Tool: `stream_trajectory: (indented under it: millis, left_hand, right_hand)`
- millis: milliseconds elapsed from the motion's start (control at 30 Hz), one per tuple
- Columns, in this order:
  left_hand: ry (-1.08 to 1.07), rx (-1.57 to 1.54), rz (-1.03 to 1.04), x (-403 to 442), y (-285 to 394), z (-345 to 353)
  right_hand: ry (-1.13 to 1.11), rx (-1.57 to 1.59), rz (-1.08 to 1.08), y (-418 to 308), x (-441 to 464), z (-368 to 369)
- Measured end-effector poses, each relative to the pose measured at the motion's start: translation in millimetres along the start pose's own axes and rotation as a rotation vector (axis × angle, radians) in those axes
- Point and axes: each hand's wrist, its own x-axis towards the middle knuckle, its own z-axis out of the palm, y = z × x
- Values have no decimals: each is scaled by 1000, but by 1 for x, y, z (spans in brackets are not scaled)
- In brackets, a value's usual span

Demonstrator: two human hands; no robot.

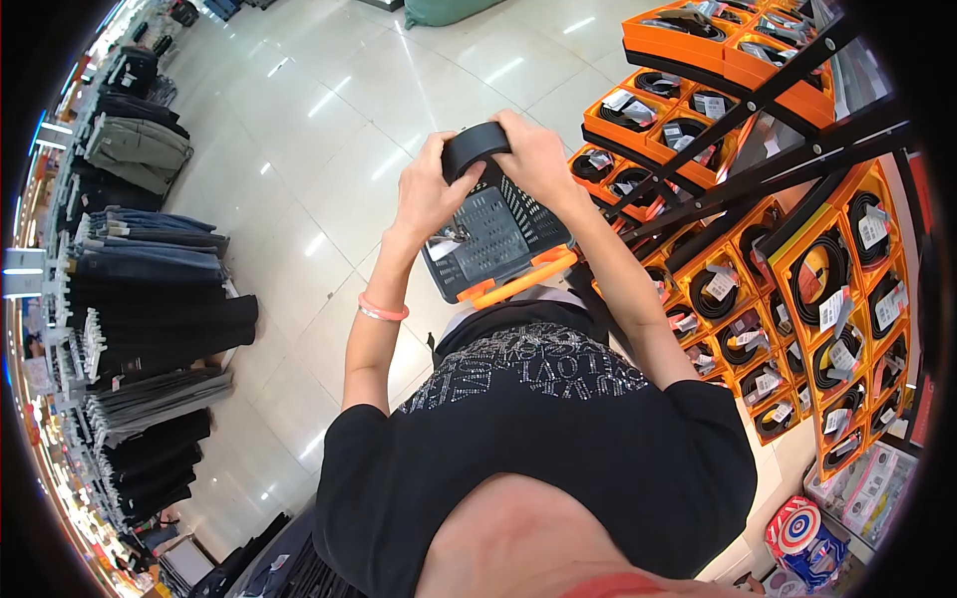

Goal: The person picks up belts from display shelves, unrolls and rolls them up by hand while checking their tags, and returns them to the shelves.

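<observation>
A coiled black belt is held up between my two hands, above a dark plastic basket. My left hand is closed on the coil's left side, with the thumb at its lower edge. On the coil's right side, my right hand grips it with bent fingers. The basket has orange handles and sits close in front of my body. Inside it, at the left, lies a small item with a white tag, too small to name.
At the right stands a rack of orange compartment trays with coiled belts and white tags, crossed by black metal bars. Hanging trousers line the left side. A green bag rests on the tiled floor ahead.
</observation>
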Motion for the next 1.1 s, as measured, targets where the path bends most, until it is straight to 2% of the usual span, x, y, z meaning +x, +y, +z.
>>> stream_trajectory:
  millis: [33,67,100,167,200,267,367,433,500,533,600,633,700,767,833,900,933,967,1033,1067,1100]
  left_hand:
    - [4,1,-3,0,-5,-2]
    - [-39,-153,-4,-1,-11,-5]
    - [-85,-309,-6,-2,-12,-7]
    - [-65,-424,-46,-4,-10,-8]
    - [-35,-419,-9,-4,-7,-8]
    - [36,-371,41,-6,-7,-3]
    - [59,-234,76,-10,-16,4]
    - [54,-218,81,-11,-17,0]
    - [-75,-84,26,-11,-14,-9]
    - [-75,-87,25,-9,-8,-13]
    - [-263,109,19,-6,4,-21]
    - [-265,109,19,-6,4,-21]
    - [-319,143,43,-2,1,-21]
    - [-266,154,69,-2,-1,-15]
    - [-19,8,143,-5,-8,-9]
    - [45,-92,104,-9,-19,-1]
    - [109,-194,63,-11,-22,2]
    - [107,-194,63,-13,-25,4]
    - [53,-383,-52,-14,-16,0]
    - [1,-365,-83,-13,-12,-5]
    - [1,-364,-83,-12,-14,-7]
  right_hand:
    - [-58,111,103,0,0,-3]
    - [-116,221,210,0,0,-4]
    - [-119,221,212,0,-1,1]
    - [-3,971,341,0,-3,19]
    - [-4,970,343,-3,-5,24]
    - [-45,1431,713,-11,-12,32]
    - [6,1492,783,-18,-16,40]
    - [-75,1373,793,-8,-14,37]
    - [49,432,273,-5,-10,26]
    - [47,429,274,-10,-5,13]
    - [-39,10,-54,-20,3,-9]
    - [-40,9,-52,-21,3,-10]
    - [-244,-117,-58,-21,3,-12]
    - [-177,-54,-9,-18,-1,-7]
    - [-111,13,34,-16,-3,1]
    - [37,292,306,-18,-10,10]
    - [31,450,406,-12,-12,17]
    - [32,450,408,-11,-16,24]
    - [62,1146,612,-19,-17,36]
    - [55,1249,700,-21,-19,37]
    - [54,1249,699,-19,-19,36]
